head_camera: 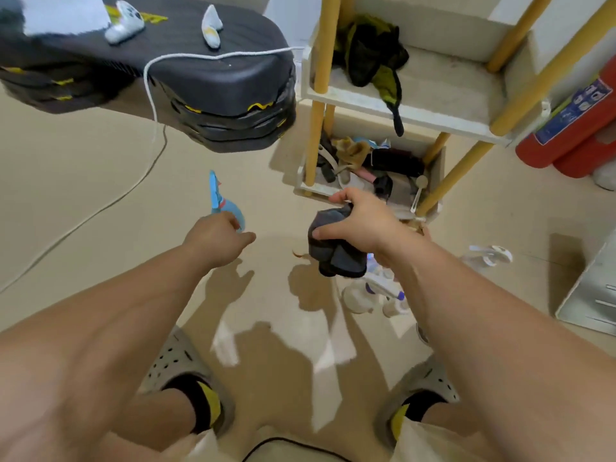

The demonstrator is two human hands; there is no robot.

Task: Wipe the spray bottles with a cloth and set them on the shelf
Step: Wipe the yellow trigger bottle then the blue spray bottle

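1. The left hand (218, 240) reaches down to a blue plastic spray bottle (224, 206) on the floor. Its fingers curl over the bottle's round end, and I cannot tell if they grip it yet.
2. The blue bottle's thin nozzle end points up and away from the hand.
3. The right hand (361, 225) is pinched shut on a bunched dark grey cloth (333, 251). The cloth hangs down under the hand, up off the floor.
4. A white spray bottle with purple marks (376, 290) lies on the floor just under the right arm. The arm hides part of it.
5. A clear and white spray bottle (490, 256) lies on the floor to the right, well apart from both hands.
6. The floor is smooth beige tile (100, 181) with dark shadows of the arms on it.
7. A white shelf rack with yellow wooden poles (433, 98) stands just past the right hand. A black and yellow-green rag (370, 51) lies on its upper shelf. The lower shelf holds a messy pile of small things that are hard to make out.
8. Stacked dark grey padded mats (206, 85) sit at the top left, with a white game controller (125, 23) on top and a white cord hanging over the edge.
9. Red cylinders (573, 135) lean at the right edge, cut off.
10. Two feet in grey holed clogs (180, 365) show at the bottom.
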